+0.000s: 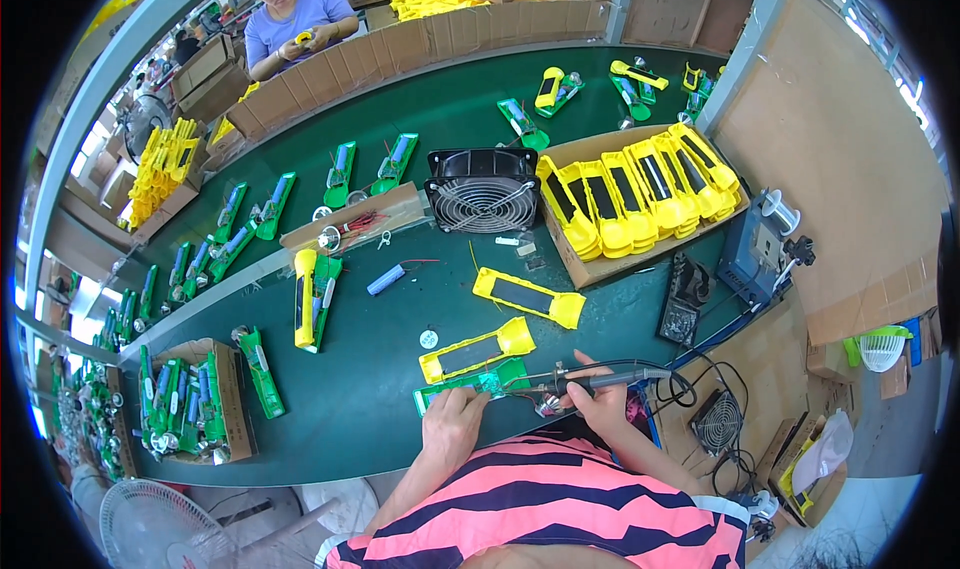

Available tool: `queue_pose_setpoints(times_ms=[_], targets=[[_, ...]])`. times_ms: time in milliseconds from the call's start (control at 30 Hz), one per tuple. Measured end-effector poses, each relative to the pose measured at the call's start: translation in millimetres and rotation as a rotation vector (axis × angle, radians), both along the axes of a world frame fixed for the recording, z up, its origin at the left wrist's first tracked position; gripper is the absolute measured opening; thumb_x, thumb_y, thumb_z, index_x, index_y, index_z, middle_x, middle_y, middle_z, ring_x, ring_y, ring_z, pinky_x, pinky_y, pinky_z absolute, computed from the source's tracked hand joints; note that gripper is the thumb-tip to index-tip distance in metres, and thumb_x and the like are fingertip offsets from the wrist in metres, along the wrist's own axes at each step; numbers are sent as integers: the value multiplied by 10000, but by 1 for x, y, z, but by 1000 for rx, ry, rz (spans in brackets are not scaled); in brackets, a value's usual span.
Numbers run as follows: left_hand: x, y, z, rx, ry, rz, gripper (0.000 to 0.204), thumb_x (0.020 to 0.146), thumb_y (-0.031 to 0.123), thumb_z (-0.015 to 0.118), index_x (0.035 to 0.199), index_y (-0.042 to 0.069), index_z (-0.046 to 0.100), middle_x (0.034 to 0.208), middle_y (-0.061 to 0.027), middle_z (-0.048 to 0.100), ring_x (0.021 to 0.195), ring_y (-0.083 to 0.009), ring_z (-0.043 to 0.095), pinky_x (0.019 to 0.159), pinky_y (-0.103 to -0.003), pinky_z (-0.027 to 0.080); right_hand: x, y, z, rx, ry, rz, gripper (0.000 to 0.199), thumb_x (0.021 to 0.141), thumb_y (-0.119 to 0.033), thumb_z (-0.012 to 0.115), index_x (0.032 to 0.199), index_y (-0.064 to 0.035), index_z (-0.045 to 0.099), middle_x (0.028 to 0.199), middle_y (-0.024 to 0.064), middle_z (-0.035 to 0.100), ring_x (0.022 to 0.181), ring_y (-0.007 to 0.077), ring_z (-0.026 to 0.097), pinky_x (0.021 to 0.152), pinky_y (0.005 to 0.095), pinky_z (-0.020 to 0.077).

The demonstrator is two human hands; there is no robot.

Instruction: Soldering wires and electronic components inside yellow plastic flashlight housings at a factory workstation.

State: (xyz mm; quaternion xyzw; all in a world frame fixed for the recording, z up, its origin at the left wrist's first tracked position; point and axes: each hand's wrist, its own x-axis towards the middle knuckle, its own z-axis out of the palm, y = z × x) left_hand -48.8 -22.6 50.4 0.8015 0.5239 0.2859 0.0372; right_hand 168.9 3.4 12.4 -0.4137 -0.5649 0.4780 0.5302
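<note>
My right hand (603, 409) is closed round a soldering iron (618, 377), whose cable trails off to the right. The iron's thin metal shaft points left over a green plastic lamp housing (430, 397) near the table's front edge. My left hand (452, 427) has its fingers bent together at the housing's near edge; what they pinch is too small to make out. A round silvery lamp head (548, 405) with wires sits beside my right fingers. Just behind the green housing lies a yellow cover (480, 351) with a dark panel, and farther back another yellow cover (530, 297).
A black fan (483, 191) stands mid-table beside a carton of yellow covers (585, 259). To the right are a blue soldering station (748, 254) and a black stand (685, 299). Left lie a blue battery cell (386, 279) and a box of green housings (238, 409). A co-worker (300, 19) sits opposite.
</note>
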Motion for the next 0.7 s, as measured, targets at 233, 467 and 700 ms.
queue_pose_setpoints(times_ms=[233,467,700], targets=[[-1,2,5,-40,143,-47,188,651,41,600,836,55,631,730,-43,496,648,-186,520,568,-302,435,-3,-1,-1,-173,188,10,98,757,1,565,851,12,540,576,38,605,561,87,597,1005,372,268],[-1,4,8,-40,140,-45,157,647,46,622,803,66,633,715,-42,499,627,-189,524,553,-311,439,-7,5,-7,-61,83,30,81,753,-4,564,829,14,545,563,34,603,543,84,590,1006,380,265],[-3,4,8,-86,152,-65,209,632,47,593,840,38,610,754,-51,493,683,-192,531,589,-303,448,-10,5,-11,-83,112,27,93,762,-27,567,845,8,541,557,36,601,540,85,585,1003,384,267]])
